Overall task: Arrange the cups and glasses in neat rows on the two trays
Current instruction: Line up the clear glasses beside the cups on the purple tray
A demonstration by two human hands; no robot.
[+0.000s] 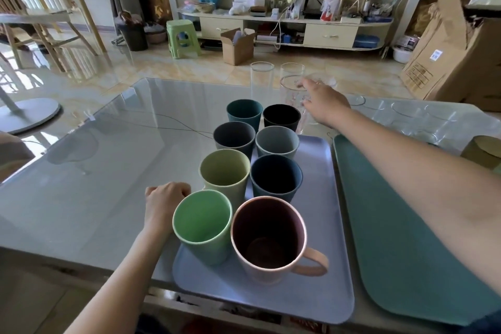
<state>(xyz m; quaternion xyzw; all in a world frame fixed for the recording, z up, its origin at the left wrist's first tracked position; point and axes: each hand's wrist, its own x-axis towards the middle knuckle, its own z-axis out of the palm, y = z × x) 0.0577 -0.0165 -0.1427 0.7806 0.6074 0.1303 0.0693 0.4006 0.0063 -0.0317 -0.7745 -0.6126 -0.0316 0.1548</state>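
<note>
Beyond the cups [275, 141] standing in two rows on the blue tray [322, 225], clear glasses [294, 95] blur together on the worktop [108, 171]. Right hand [324, 106] grips one glass, fingers half hidden behind it. Left hand [165, 200] rests curled on the worktop, holding nothing.

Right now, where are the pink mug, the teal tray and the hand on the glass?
pink mug [315, 263]: head view, on its handle.
teal tray [406, 238]: head view, on its bare middle.
right hand [325, 102]: head view, on its back.
</note>
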